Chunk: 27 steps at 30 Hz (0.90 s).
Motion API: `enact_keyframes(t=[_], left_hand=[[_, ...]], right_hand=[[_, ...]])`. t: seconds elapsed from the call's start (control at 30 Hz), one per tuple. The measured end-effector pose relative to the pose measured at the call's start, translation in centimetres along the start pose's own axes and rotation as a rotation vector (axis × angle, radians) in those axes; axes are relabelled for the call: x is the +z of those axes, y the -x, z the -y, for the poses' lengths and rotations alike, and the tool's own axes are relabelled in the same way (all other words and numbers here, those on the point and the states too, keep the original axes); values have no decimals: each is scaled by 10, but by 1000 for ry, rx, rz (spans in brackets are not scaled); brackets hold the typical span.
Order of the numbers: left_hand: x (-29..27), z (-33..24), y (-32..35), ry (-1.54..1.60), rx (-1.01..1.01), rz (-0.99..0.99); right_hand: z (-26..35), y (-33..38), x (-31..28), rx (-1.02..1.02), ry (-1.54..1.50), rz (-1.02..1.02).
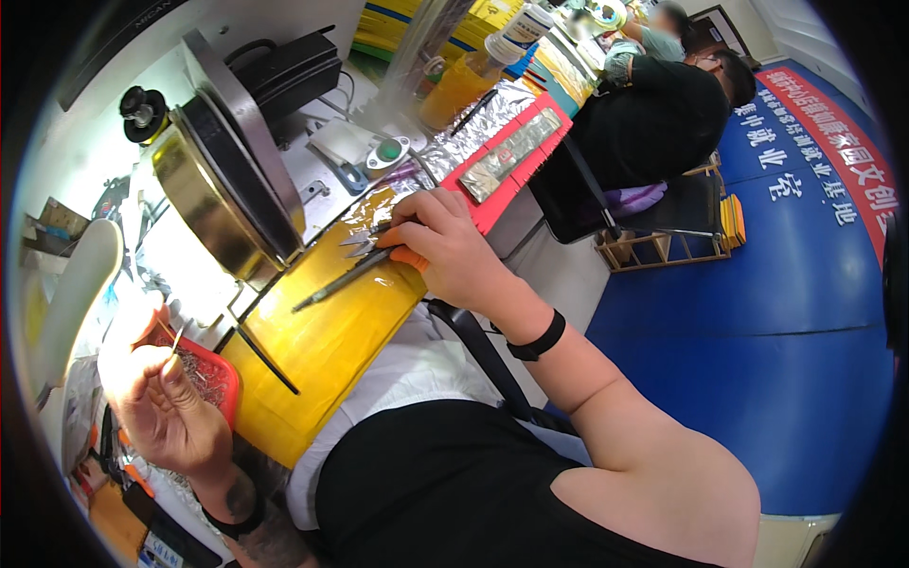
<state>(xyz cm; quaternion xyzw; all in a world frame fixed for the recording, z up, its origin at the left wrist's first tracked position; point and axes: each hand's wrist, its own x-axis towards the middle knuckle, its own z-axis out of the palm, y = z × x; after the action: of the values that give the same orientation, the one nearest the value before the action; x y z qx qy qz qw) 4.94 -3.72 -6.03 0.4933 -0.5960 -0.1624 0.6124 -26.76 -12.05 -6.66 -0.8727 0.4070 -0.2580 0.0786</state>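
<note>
My right hand (pixel 445 248) rests on the yellow work surface (pixel 322 341) and grips a small tool with an orange handle (pixel 409 257); silver pointed tips (pixel 358 244) stick out to the left of the fingers. A long thin dark rod (pixel 336 281) lies just below them on the yellow sheet. My left hand (pixel 156 393) is raised at the lower left, its thumb and fingers pinching a thin pin-like piece (pixel 175 343) over a red tray (pixel 210 379) filled with tiny metal parts.
A tilted round metal lamp or magnifier head (pixel 222 185) stands behind the yellow surface. A red tray with foil strips (pixel 516 156), an orange drink bottle (pixel 464 80) and another person in black (pixel 653 114) on a chair lie farther back. Blue floor (pixel 757 312) is on the right.
</note>
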Motion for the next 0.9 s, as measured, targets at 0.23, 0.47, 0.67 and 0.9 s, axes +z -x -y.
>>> enact_keyframes(t=[0.23, 0.47, 0.67, 0.9], left_hand=[[1, -5, -3, -70, -2, 26], [3, -7, -5, -102, -13, 38], [4, -12, -9, -139, 57, 51], [6, -11, -7, -105, 54, 28]], right_hand=[[19, -18, -44, -41, -72, 173], [48, -39, -49, -10, -610, 190], [66, -36, -16, 4, -685, 279], [98, -61, -49, -83, -778, -91]])
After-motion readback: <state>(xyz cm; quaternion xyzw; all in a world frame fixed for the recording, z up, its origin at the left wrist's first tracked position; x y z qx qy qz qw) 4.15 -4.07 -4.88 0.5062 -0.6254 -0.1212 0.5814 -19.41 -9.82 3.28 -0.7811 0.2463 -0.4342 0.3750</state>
